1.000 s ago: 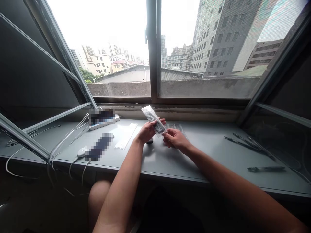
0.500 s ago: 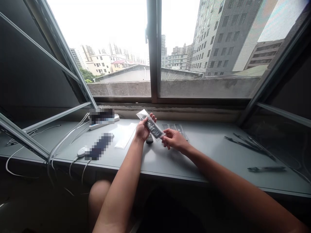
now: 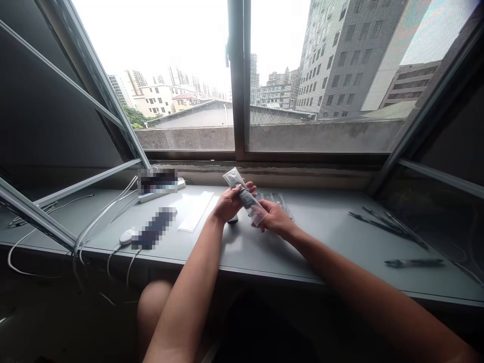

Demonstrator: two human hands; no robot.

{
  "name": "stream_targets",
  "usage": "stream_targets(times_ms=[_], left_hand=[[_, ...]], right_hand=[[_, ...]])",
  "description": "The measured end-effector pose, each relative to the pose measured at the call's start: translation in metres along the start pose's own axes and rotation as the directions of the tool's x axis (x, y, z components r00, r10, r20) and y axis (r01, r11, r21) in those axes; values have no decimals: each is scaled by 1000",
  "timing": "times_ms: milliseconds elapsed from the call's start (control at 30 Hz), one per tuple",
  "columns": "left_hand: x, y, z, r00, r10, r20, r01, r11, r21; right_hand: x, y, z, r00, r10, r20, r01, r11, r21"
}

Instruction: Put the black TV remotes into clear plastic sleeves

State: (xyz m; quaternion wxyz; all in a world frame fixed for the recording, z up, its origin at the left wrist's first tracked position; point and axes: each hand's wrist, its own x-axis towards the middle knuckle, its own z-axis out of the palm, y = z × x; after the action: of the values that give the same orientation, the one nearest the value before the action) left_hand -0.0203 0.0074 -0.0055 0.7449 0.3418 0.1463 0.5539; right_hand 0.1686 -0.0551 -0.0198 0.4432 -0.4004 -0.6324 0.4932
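Both forearms reach forward, left hand [image 3: 228,203] and right hand [image 3: 275,217] closed together.

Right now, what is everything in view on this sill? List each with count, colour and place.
clear packet: one, transparent with a dark item inside, held in both hands
flat packets: several, clear, behind right hand
white sheet: one, left of the hands
white cables: several, far left
black pen: one, near right edge
dark rods: several, right
grey sill: one
left hand: holds the packet's middle
right hand: pinches its lower end
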Motion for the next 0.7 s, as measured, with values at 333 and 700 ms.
stream_targets(times_ms=[333, 700], left_hand=[[18, 12, -16, 946, 110, -306, -168, 971, -169], [17, 11, -10, 936, 147, -319, -223, 950, -217]], right_hand=[[-3, -5, 0, 998, 6, 61, -2, 998, -69], [-8, -15, 3, 997, 29, 68, -27, 999, -41]])
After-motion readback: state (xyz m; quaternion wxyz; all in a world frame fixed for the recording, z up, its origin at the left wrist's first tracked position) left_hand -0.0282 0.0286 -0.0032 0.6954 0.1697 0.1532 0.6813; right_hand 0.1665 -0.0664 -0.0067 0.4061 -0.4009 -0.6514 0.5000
